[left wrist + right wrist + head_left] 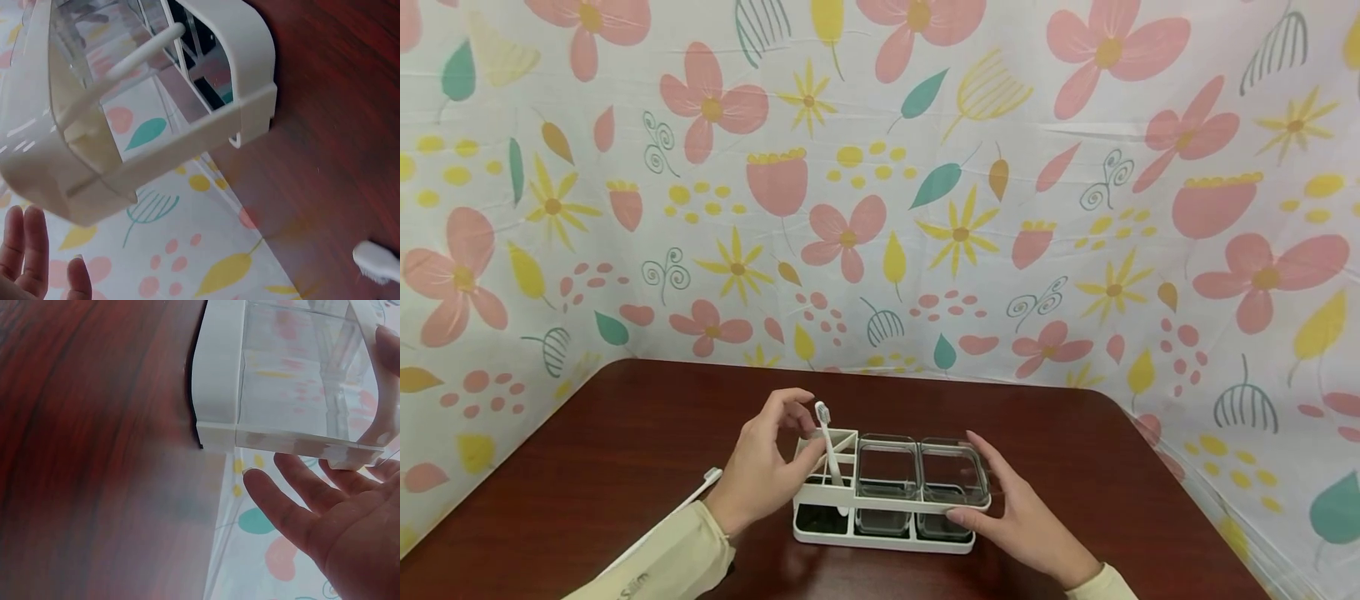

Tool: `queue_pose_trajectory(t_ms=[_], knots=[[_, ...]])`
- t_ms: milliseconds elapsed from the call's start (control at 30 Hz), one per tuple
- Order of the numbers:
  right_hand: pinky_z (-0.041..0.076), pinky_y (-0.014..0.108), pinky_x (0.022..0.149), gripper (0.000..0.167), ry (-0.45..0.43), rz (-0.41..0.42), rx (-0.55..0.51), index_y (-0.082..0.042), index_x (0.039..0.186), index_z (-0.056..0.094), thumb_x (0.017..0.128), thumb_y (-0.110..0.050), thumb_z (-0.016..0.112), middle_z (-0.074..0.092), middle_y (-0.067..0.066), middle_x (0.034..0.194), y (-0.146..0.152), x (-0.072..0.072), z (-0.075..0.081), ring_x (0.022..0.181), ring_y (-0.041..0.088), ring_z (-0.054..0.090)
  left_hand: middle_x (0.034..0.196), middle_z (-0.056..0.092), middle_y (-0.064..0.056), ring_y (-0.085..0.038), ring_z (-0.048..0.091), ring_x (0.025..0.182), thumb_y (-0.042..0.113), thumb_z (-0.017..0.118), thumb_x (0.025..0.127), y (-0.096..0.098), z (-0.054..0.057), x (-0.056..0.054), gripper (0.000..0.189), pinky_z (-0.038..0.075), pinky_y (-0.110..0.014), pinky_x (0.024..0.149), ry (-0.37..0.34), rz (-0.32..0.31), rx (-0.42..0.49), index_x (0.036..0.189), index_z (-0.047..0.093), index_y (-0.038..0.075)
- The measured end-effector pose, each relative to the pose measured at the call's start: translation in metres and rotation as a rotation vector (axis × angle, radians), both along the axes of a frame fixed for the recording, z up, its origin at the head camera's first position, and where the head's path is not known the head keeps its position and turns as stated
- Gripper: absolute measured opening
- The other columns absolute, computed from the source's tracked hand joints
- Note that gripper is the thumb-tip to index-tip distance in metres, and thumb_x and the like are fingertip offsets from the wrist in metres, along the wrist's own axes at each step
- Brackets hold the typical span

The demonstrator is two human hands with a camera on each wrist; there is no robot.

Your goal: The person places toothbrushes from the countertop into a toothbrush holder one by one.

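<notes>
A white toothbrush holder [917, 504] with a pale rack on top and two clear cups [887, 471] stands on the table. In its left compartment leans a white toothbrush [831, 454], bristle head up, its handle running down inside; the left wrist view shows that handle [134, 59] slanting through the rack. My left hand [767, 462] is beside the brush, thumb near its neck and fingers loosely bent. My right hand [1018, 517] holds the holder's right end, thumb at the front and fingers by the far cup. The right wrist view shows its fingers [281, 509] along the side.
A second white toothbrush [662, 521] lies on the dark red-brown table [685, 408] left of the holder, partly behind the left sleeve. A white curtain [880, 250] with flowers and leaves hangs behind the table and at its sides.
</notes>
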State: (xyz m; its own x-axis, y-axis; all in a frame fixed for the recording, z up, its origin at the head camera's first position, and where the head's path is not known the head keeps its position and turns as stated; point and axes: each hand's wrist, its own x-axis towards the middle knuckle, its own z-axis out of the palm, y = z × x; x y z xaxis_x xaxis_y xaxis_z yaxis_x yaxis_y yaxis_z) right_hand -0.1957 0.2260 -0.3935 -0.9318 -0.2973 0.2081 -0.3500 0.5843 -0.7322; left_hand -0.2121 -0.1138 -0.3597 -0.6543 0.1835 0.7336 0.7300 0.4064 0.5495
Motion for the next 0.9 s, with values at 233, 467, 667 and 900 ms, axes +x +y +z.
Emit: queue_pose_trajectory(t_ms=[233,467,667,900], knots=[[0.038,0.058,0.101,0.102,0.020,-0.015,0.019,-0.026,0.158,0.015,0.081,-0.047,0.080,0.029,0.011,0.158,-0.001,0.003,-0.003,0.141,0.035,0.032,0.107,0.053,0.005,-0.019,0.059,0.094,0.004,0.074,0.084,-0.015,0.007,0.005,0.068,0.048,-0.041,0.086,-0.077,0.028,-0.061,0.140,0.037,0.013],[0.039,0.057,0.100,0.100,0.019,-0.019,0.044,-0.020,0.158,0.017,0.083,-0.047,0.077,0.031,0.011,0.157,-0.002,0.002,-0.002,0.140,0.035,0.034,0.122,0.049,0.000,-0.022,0.052,0.107,0.003,0.074,0.083,-0.038,0.012,0.006,0.081,0.040,-0.030,0.093,-0.068,0.066,-0.097,0.149,0.030,0.014],[0.044,0.051,0.097,0.096,0.036,-0.031,0.067,-0.017,0.156,0.022,0.083,-0.048,0.077,0.037,0.010,0.154,-0.003,0.002,-0.001,0.132,0.030,0.046,0.123,0.048,0.002,-0.020,0.051,0.108,0.003,0.074,0.083,-0.055,0.010,0.012,0.079,0.041,-0.029,0.091,-0.114,0.133,-0.133,0.149,0.031,0.017],[0.046,0.048,0.095,0.095,0.047,-0.030,0.061,-0.016,0.156,0.024,0.084,-0.046,0.078,0.038,0.011,0.153,-0.001,0.000,0.002,0.127,0.030,0.050,0.117,0.052,0.001,-0.018,0.054,0.103,0.006,0.074,0.080,-0.067,0.007,0.015,0.080,0.047,-0.041,0.080,-0.183,0.215,-0.212,0.148,0.033,0.015]])
